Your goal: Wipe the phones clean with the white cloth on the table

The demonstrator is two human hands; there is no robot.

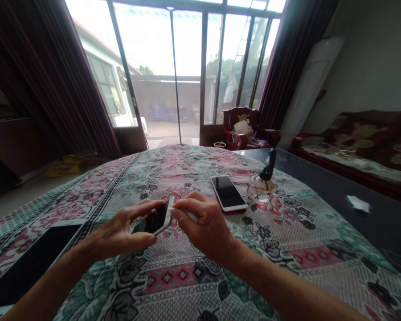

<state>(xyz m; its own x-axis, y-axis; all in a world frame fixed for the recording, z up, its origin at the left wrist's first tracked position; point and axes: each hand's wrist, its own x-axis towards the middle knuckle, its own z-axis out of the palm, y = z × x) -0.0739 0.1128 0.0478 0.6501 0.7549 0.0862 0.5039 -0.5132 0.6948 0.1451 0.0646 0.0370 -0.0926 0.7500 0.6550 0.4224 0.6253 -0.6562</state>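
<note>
Left of centre, my left hand [128,227] grips a white-edged phone [157,218] between thumb and fingers, its dark screen tilted. My right hand [202,220] is closed on a small white cloth [191,215], pressed to the phone's right end. Just beyond my right hand, a second white phone [228,192] lies screen up with a red edge beneath it. A clear glass bottle [261,187] with a black top stands to its right. Under my left forearm's side lies a white tablet [36,258] with a dark screen.
A patterned cloth [254,249] covers the table. A dark glossy surface [330,196] adjoins at the right, with a crumpled white piece [358,203] on it. Farther back are a wooden armchair [240,125], a sofa [364,142], curtains and glass doors. A yellow bag [65,166] lies on the floor at left.
</note>
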